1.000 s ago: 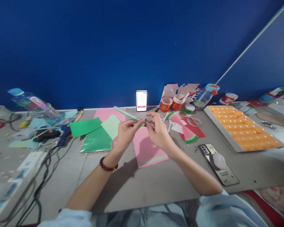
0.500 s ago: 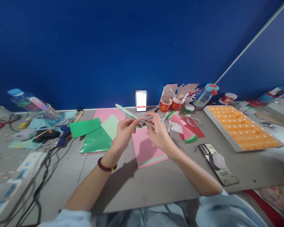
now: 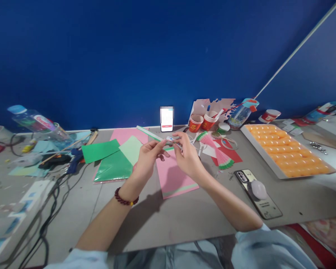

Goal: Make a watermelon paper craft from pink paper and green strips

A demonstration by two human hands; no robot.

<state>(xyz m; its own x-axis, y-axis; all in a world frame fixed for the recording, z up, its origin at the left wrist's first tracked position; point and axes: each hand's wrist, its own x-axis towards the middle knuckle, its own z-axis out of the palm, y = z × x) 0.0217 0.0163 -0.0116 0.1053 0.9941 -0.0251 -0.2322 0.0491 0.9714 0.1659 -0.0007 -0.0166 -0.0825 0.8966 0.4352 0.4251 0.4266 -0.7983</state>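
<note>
Head view, frame centre: your left hand (image 3: 148, 157) & right hand (image 3: 188, 157) both pinch, fingers closed, one end of the folded paper strip (image 3: 149, 134), above the pink sheet (image 3: 173, 177). Step seems fixing that end; next move prob. needs steady grip.

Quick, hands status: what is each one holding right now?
Left hand: closed, pinching the folded paper strip.
Right hand: closed, pinching the same strip's near end.
</note>
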